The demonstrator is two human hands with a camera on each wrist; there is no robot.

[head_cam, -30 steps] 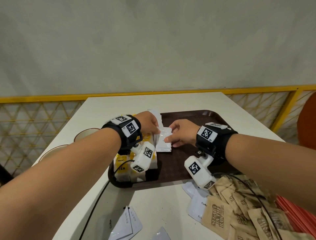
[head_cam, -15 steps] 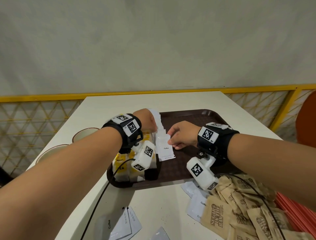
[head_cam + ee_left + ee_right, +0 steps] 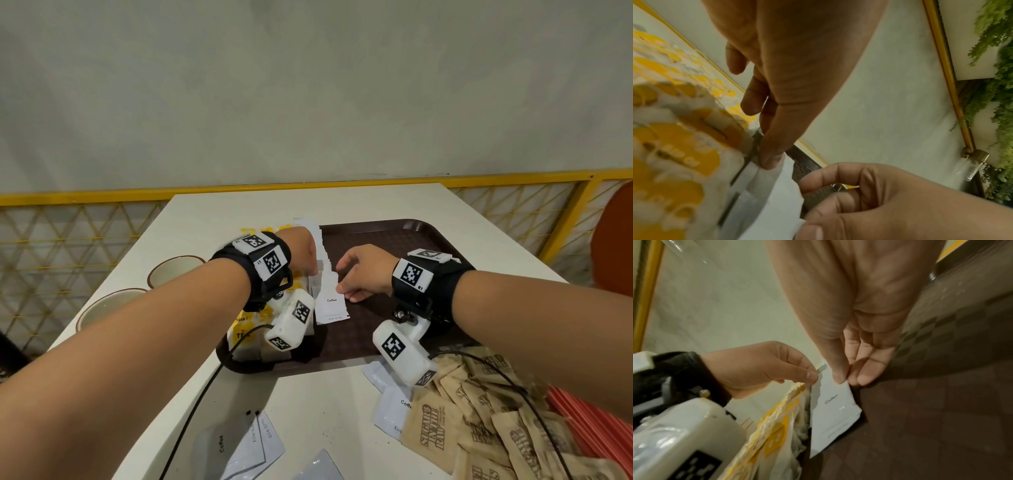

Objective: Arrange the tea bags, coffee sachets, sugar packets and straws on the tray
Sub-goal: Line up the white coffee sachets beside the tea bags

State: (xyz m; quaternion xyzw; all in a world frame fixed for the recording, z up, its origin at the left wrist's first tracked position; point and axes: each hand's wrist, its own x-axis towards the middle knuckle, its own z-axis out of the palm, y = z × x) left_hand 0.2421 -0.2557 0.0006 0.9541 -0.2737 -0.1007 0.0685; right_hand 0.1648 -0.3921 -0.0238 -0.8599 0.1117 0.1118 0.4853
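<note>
A brown tray (image 3: pixel 394 246) lies mid-table. Along its left side stands a row of yellow tea bags (image 3: pixel 244 330), with a row of white coffee sachets (image 3: pixel 320 240) leaning beside it. My left hand (image 3: pixel 303 255) pinches the top edge of a sachet in that row, thumb (image 3: pixel 770 157) on the white paper. My right hand (image 3: pixel 846 380) pinches the top corner of the front coffee sachet (image 3: pixel 834 407), whose lower edge rests on the tray. Brown sugar packets (image 3: pixel 479 421) and red straws (image 3: pixel 592 425) lie on the table at the lower right.
Loose coffee sachets lie on the table near me (image 3: pixel 239 442) and beside the sugar (image 3: pixel 394 407). Two bowls (image 3: pixel 174 270) stand left of the tray. A yellow railing (image 3: pixel 85 197) runs behind the table. The tray's right half is bare.
The front coffee sachet has come down and toward me, from held up between the hands to resting on the tray at the front of the row. Both hands stayed near the row.
</note>
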